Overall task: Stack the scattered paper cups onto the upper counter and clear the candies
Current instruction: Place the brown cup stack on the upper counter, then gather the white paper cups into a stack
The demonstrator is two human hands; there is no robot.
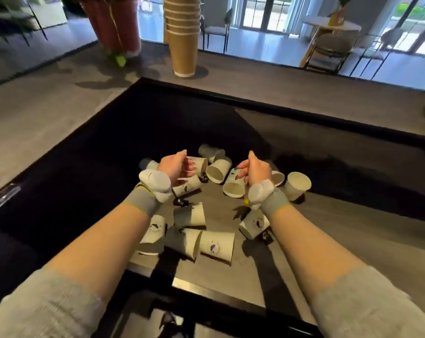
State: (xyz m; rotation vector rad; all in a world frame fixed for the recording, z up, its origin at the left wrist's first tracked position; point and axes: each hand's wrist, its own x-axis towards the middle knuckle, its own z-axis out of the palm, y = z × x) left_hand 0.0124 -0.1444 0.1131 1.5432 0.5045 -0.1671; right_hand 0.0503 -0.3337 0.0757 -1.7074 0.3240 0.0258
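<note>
White cups (216, 245) lie tipped and scattered on the lower counter (328, 240), under and between both hands. Dark candies (181, 202) sit among them. Brown cup stack (183, 42) stands on the upper counter (279, 76), well beyond. Left hand (175, 167) and right hand (254, 170) hover half-curled; grip cannot be told. Bare counter lies right of the right hand.

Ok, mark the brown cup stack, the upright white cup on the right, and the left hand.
brown cup stack (183, 48): head view, side of the lowest cup.
upright white cup (297, 185): head view, outer wall.
left hand (175, 167): head view, back of hand.
</note>
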